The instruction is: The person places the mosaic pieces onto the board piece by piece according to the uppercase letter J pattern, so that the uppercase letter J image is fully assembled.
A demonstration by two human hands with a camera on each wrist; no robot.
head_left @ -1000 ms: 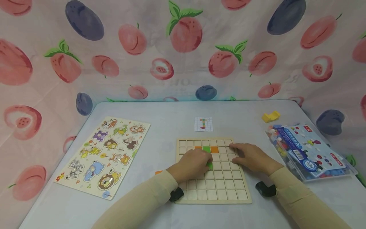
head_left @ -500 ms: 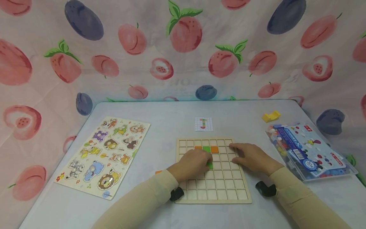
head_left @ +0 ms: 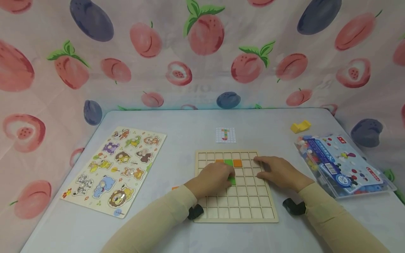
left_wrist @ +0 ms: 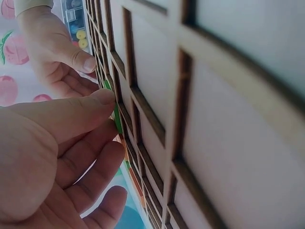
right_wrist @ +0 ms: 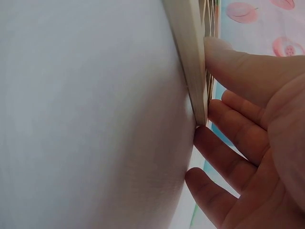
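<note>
A wooden grid board (head_left: 237, 220) lies on the table under both hands. My left hand (head_left: 212, 177) reaches over its left half. Thumb and index finger pinch a green square tile (left_wrist: 117, 119) at one of the cells. Beyond the knuckles, a row of tiles sits in the board: a green tile (head_left: 229, 162) and an orange tile (head_left: 237, 163), with another orange one partly covered. My right hand (head_left: 281, 172) rests at the board's right edge. In the right wrist view its thumb lies on the rim (right_wrist: 190, 52), and the fingers extend beside the edge.
A small pattern card (head_left: 226, 135) lies behind the board. To the left is an animal puzzle (head_left: 114, 172); on the right are a plastic box (head_left: 345, 165) of colored pieces and a yellow piece (head_left: 300, 127). An orange piece (head_left: 175, 188) shows beside the left sleeve.
The head view has tipped slightly, so everything sits a little higher in it. Both hands keep almost the same place on the board.
</note>
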